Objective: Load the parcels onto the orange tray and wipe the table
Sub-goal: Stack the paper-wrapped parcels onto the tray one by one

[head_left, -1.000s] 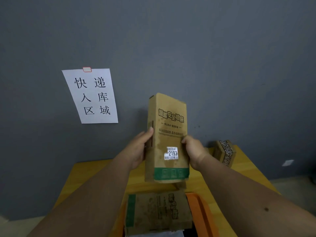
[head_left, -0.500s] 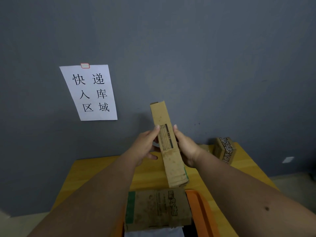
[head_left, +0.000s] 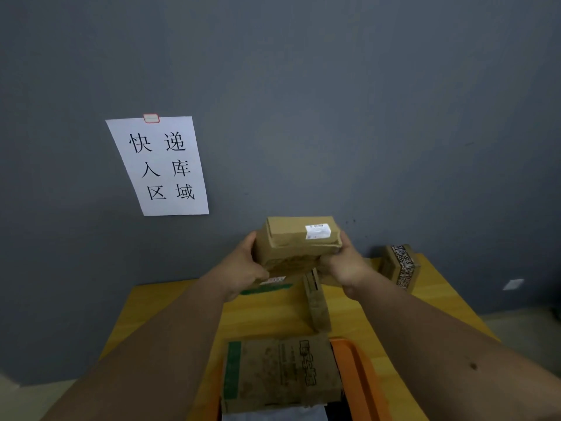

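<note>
A brown parcel with a white label is being held up above the far part of the yellow table, the left hand and right hand grasping its sides; nearer, another parcel is lying on the orange tray, and a printed box is standing by the wall

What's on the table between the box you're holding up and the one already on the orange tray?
A narrow cardboard box standing on its edge on bare wooden table, in the head view.
</note>
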